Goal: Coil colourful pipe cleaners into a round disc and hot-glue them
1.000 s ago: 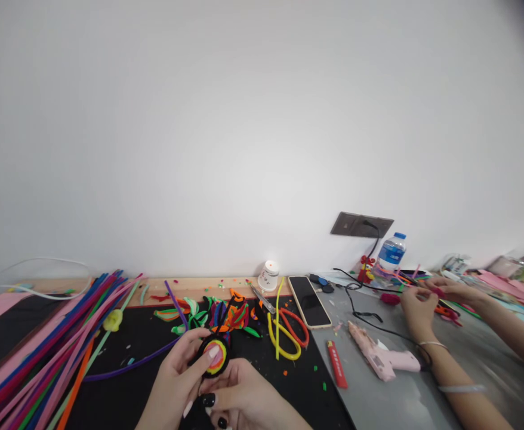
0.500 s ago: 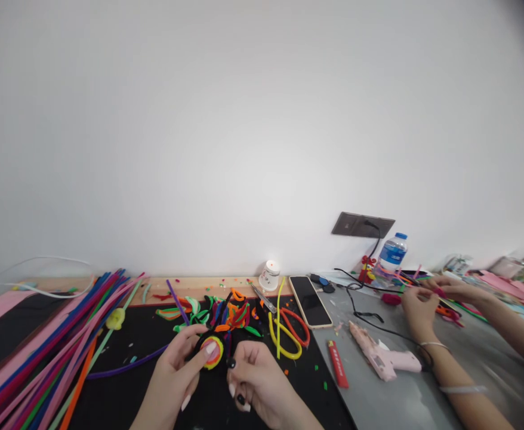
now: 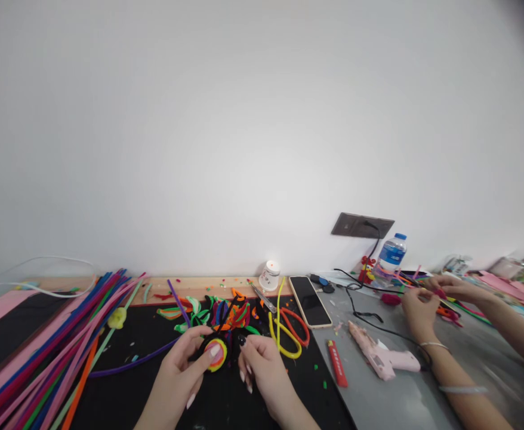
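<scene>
Between thumb and fingers, my left hand (image 3: 182, 369) grips a coiled pipe-cleaner disc (image 3: 217, 361), pink in the middle with orange and yellow rings and a black outer edge. A black pipe-cleaner strand (image 3: 227, 315) rises from the disc's top. My right hand (image 3: 262, 365) is just right of the disc, thumb and index finger pinched together; whatever they hold is lost against the black mat. Behind both hands lies a pile of bent, colourful pipe-cleaner pieces (image 3: 239, 313).
Long pipe cleaners (image 3: 65, 346) lie bundled at left. Yellow-and-orange-handled scissors (image 3: 291, 352), a white cup (image 3: 270, 276) and a phone (image 3: 311, 303) are rightward. Beyond are a red lighter (image 3: 337, 364), a pink glue gun (image 3: 382, 352), a bottle (image 3: 391, 254) and another person's hands (image 3: 423, 310).
My right hand has shifted slightly up and right. The disc has turned a little in my left hand, and a black strand now stands up above it.
</scene>
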Demonstrator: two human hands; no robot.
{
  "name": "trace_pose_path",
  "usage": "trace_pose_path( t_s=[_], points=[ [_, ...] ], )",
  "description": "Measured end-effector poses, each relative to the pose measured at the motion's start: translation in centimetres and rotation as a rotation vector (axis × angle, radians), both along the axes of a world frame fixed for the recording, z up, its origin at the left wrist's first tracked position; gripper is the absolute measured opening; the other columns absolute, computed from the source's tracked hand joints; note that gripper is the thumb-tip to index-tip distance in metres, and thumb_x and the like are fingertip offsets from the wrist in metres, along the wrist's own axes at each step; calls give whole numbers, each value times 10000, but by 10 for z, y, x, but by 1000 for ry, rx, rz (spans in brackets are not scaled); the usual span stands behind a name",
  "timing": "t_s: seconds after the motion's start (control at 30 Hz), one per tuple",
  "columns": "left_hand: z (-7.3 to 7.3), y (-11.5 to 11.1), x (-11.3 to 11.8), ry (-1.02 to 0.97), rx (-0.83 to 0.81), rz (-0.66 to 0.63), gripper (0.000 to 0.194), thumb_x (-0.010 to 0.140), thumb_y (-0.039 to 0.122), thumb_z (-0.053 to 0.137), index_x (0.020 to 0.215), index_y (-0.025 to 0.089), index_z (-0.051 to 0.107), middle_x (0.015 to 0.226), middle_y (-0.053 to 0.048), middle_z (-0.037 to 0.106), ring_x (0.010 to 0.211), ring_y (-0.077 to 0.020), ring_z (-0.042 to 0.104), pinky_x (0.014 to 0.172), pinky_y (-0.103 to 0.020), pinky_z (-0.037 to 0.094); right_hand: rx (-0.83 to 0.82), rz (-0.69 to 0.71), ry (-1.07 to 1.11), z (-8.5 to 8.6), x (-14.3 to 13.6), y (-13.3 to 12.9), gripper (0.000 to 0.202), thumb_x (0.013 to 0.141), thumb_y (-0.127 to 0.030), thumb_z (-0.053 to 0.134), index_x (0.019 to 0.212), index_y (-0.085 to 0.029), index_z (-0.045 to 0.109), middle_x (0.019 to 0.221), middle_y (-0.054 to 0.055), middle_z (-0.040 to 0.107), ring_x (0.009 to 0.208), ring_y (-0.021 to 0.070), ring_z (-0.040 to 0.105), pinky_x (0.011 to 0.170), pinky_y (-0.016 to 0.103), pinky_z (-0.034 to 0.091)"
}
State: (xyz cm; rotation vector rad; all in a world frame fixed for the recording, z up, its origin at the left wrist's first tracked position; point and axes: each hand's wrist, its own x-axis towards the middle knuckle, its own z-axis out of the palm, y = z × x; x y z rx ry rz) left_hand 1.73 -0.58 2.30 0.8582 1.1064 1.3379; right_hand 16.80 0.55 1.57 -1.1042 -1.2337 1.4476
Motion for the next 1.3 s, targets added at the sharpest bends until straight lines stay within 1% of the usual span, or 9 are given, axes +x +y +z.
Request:
trace_pose_path(
  t_s=[0.1,0.17,0.27,0.33,0.57,0.7,0.9,1.03,1.3],
  points=[
    [0,0,0,12,11,5,407,567,423,768,860,204,590,593,50,623,229,35,252,261,-108,162,6,6,10,1,-2,0,405,707,-556,602,681,-163,505,475,-67,506,280,32,345,262,148,224],
    [-1,0,0,29,11,-5,404,577,426,760,868,203,590,582,52,619,230,29,254,264,-113,161,-13,33,9,2,-3,-2,426,695,-570,607,788,-166,507,566,-50,558,303,37,366,263,151,247],
    [-4,0,1,56,28,-43,402,583,431,756,863,190,600,606,34,633,241,24,278,268,-112,168,8,77,-91,2,-5,-5,399,696,-532,629,721,-151,511,523,-43,550,317,30,349,298,155,243],
    [-7,0,3,68,54,-39,385,588,429,753,852,189,607,614,32,632,246,23,285,267,-109,172,27,68,-139,2,-6,-7,356,703,-471,648,657,-153,495,481,-47,533,327,28,347,326,157,237],
    [-8,-3,5,116,120,-76,357,621,409,735,894,227,596,597,45,624,263,-18,359,250,-122,274,1,62,-167,2,-5,-7,280,736,-348,620,605,-182,436,409,-87,471,298,26,322,347,161,223],
    [-5,-4,5,145,142,-77,351,631,412,723,906,229,603,601,41,622,289,-42,392,257,-138,305,32,59,-216,4,-4,-8,273,730,-326,620,596,-185,430,410,-92,452,317,30,320,369,168,232],
    [-7,-4,4,171,146,-90,334,638,409,719,896,220,621,624,21,638,324,-64,430,270,-154,328,117,43,-255,3,-4,-8,293,725,-341,616,578,-189,413,433,-88,406,386,51,347,411,181,254],
    [-9,-4,3,182,148,-101,319,641,417,715,877,218,635,639,8,659,318,-63,423,272,-163,338,160,49,-296,3,-2,-8,260,720,-275,610,571,-184,417,462,-85,385,428,61,356,440,190,267],
    [-16,0,-2,252,174,-151,267,700,401,675,884,213,629,802,-39,694,346,-60,434,289,-167,350,212,44,-374,4,0,-9,227,709,-188,568,562,-190,395,487,-84,346,454,64,294,432,199,216]
  ],
)
